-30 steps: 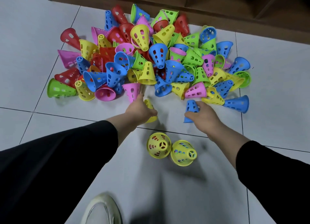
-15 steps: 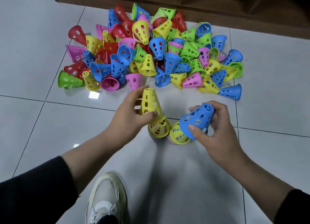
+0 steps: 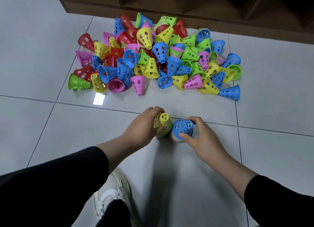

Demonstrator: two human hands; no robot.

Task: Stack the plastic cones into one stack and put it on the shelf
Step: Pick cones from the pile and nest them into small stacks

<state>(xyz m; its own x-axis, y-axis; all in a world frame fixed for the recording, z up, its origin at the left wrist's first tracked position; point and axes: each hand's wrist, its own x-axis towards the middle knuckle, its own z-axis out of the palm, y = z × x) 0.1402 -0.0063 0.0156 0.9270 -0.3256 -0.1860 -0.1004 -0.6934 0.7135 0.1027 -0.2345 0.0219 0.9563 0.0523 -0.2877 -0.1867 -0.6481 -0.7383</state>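
The left hand (image 3: 144, 126) grips the yellow cone (image 3: 162, 123) with fingers curled round its side; this cone stands narrow end up on the tiled floor (image 3: 34, 124). How many cones sit beneath it cannot be told, since the hand covers the lower part. The right hand (image 3: 198, 136) holds the blue cone (image 3: 182, 127) between thumb and fingers, narrow end up, just beside the yellow cone and touching or nearly touching it. Coloured rims show under the blue cone's base, but their number and exact colours are too blurred to make out. Beyond both hands, well apart from them, lies the loose pile of cones (image 3: 156, 60) in red, pink, yellow, green and blue, lying on their sides, upright or tipped at angles, many overlapping so that those beneath are only partly visible. A single blue cone (image 3: 230, 92) lies on its side at the right edge of the pile. Behind the pile stands the wooden shelf (image 3: 186, 4); only its lowest compartments and base board show, the rest is cut off by the top edge, and the compartment interiors are dark. Black sleeves cover both forearms, and a white shoe (image 3: 112, 198) shows at the bottom, partly hidden by a dark trouser leg.
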